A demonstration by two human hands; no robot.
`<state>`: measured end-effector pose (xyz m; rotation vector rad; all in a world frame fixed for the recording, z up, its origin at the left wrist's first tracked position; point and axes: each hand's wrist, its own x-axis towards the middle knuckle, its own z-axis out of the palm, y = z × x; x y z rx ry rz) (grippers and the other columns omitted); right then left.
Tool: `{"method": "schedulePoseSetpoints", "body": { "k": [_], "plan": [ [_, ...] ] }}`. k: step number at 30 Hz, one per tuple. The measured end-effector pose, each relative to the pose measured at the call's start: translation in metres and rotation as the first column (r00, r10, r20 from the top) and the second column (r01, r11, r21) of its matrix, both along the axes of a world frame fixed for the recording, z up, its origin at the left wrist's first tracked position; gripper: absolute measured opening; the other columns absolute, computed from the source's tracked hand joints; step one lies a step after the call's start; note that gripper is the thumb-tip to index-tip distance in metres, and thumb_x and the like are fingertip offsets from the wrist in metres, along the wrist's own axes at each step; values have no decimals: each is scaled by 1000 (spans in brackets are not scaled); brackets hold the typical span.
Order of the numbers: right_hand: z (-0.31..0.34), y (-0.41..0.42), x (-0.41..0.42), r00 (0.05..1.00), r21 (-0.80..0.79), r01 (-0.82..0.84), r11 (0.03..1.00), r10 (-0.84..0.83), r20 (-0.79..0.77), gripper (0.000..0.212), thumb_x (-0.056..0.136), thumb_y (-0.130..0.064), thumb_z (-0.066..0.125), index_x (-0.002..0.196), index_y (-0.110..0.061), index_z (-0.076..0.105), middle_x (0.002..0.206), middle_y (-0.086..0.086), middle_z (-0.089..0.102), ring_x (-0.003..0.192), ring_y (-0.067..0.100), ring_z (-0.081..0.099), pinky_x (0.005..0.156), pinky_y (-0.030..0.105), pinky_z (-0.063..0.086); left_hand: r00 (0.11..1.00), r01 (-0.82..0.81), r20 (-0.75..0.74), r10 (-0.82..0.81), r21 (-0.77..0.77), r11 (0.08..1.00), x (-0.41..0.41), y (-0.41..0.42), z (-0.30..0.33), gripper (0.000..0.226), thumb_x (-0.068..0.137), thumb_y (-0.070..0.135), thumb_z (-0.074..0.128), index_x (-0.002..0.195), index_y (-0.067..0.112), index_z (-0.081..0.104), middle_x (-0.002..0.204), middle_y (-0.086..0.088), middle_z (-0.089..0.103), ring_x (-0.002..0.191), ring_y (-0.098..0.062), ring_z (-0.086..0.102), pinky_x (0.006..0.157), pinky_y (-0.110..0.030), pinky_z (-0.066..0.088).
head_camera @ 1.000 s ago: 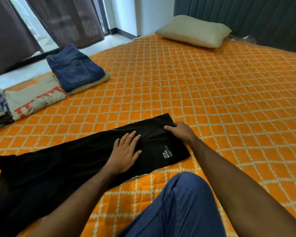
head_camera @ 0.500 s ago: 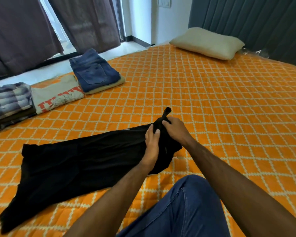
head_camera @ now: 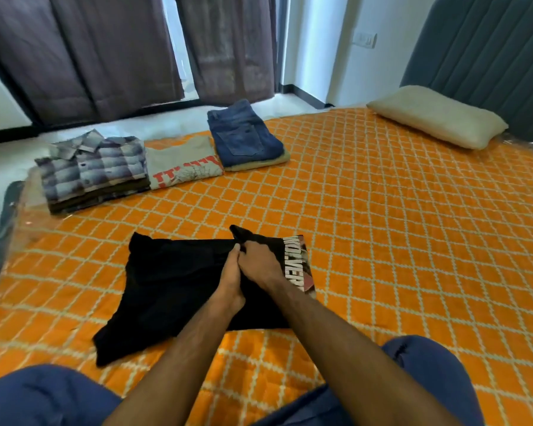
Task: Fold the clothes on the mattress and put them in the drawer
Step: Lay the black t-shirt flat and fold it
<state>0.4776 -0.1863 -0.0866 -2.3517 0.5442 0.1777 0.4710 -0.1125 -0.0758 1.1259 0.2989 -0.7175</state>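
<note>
A black garment [head_camera: 173,281] lies partly folded on the orange quilted mattress [head_camera: 382,229], a printed panel with red and white letters showing at its right end. My left hand [head_camera: 230,279] and my right hand [head_camera: 259,262] meet at the middle of the cloth. Both grip a raised black corner of it. Near the mattress's far left edge sit three folded lots: a plaid shirt stack [head_camera: 94,169], a grey printed T-shirt [head_camera: 183,162] and blue jeans [head_camera: 243,135] on a beige piece. No drawer is in view.
A cream pillow [head_camera: 437,116] lies at the far right by the dark padded headboard [head_camera: 486,47]. Dark curtains [head_camera: 105,50] hang beyond the floor strip. My knees in blue jeans [head_camera: 413,379] fill the bottom edge.
The left hand lifted off the flat cloth and joined the right on its end. Both pulled that end leftwards over the garment, shortening it and exposing the printed panel. My view tilted up.
</note>
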Motion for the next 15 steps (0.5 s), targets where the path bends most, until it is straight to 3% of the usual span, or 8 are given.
{"method": "schedulePoseSetpoints", "body": {
  "k": [2, 4, 6, 7, 9, 11, 12, 15],
  "plan": [
    [-3, 11, 4, 999, -25, -23, 999, 22, -37, 30, 102, -34, 41, 110, -14, 62, 101, 9, 70, 81, 28, 69, 70, 40, 59, 1000, 9, 8, -9, 71, 997, 7, 15, -4, 46, 107, 38, 39, 127, 4, 63, 100, -14, 69, 86, -21, 66, 82, -37, 54],
    [-3, 16, 5, 998, 112, -8, 994, 14, -54, 32, 103, -39, 39, 109, -15, 59, 90, 11, 72, 66, 29, 73, 61, 39, 61, 995, 8, 97, -27, 184, 983, 20, 35, -7, 33, 107, 32, 42, 113, 11, 66, 98, -8, 69, 91, -19, 68, 77, -33, 55],
    [-1, 9, 0, 997, 388, 75, 918, -80, -3, 31, 106, -40, 38, 112, -15, 57, 87, 15, 72, 58, 30, 73, 54, 36, 59, 970, -128, 230, 77, 217, 968, 39, 56, -11, 24, 107, 27, 44, 123, 16, 58, 116, -2, 61, 117, -21, 58, 93, -39, 49],
    [-4, -2, -2, 987, 439, 120, 890, -154, 42, 28, 107, -37, 39, 113, -15, 56, 89, 15, 72, 59, 29, 72, 54, 36, 58, 941, -209, 314, 127, 242, 948, 48, 61, -13, 25, 106, 25, 45, 129, 19, 54, 126, -1, 56, 123, -20, 54, 96, -40, 48],
    [-10, -32, -8, 952, 315, 221, 923, -274, 137, 23, 104, -31, 45, 114, -16, 59, 100, 10, 70, 72, 23, 71, 67, 42, 59, 841, -295, 536, 71, 344, 891, 60, 68, -20, 28, 105, 22, 50, 132, 24, 53, 133, 3, 50, 116, -12, 54, 92, -31, 48],
    [-22, -68, -19, 932, 48, 334, 941, -337, 131, 29, 98, -28, 51, 123, -15, 59, 121, 7, 61, 103, 25, 62, 87, 42, 52, 681, -267, 664, -309, 618, 740, 65, 67, -28, 34, 101, 24, 56, 135, 29, 51, 133, 1, 46, 109, -13, 55, 92, -32, 50],
    [-30, -83, -26, 926, -32, 375, 927, -372, 71, 37, 96, -30, 53, 129, -13, 56, 128, 8, 53, 114, 29, 55, 92, 41, 47, 602, -220, 612, -513, 745, 630, 65, 64, -37, 41, 99, 28, 59, 139, 31, 47, 135, -2, 43, 111, -17, 55, 95, -39, 51],
    [-57, -109, -42, 906, -22, 411, 911, -411, -101, 55, 92, -50, 55, 123, -5, 50, 116, 10, 45, 102, 28, 48, 80, 40, 40, 489, -129, 307, -816, 951, 280, 52, 56, -60, 63, 96, 41, 61, 151, 34, 30, 141, -7, 37, 115, -26, 58, 96, -48, 52]
  ]
}}
